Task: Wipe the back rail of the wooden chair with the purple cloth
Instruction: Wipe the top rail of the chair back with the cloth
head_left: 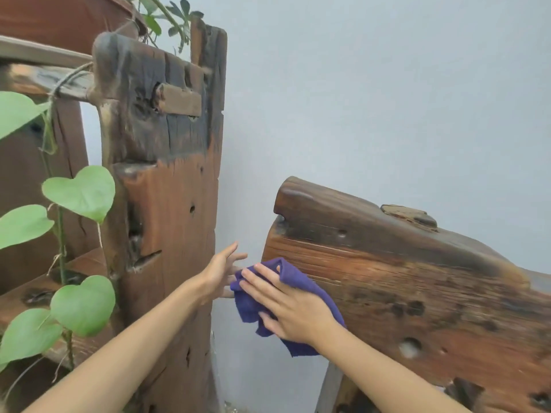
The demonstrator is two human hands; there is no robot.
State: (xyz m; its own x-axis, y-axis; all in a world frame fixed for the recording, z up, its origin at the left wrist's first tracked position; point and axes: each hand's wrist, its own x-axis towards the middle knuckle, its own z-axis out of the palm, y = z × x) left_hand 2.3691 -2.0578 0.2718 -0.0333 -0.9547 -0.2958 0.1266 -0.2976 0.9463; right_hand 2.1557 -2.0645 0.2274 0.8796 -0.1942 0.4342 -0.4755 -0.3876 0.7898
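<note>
The wooden chair's back rail [402, 278] is a thick, rough slab of dark brown wood with knots and holes, at the right. A purple cloth [301, 281] lies bunched against the rail's left end. My right hand [290, 308] presses flat on the cloth, fingers spread and pointing up-left. My left hand [222, 271] hovers just left of the cloth with its fingers apart, fingertips near the rail's left edge, holding nothing.
A tall, weathered wooden post [167, 189] of a shelf unit stands close on the left, with a narrow gap between it and the rail. Green heart-shaped vine leaves [80, 192] hang at the left. A pale grey wall [372, 99] is behind.
</note>
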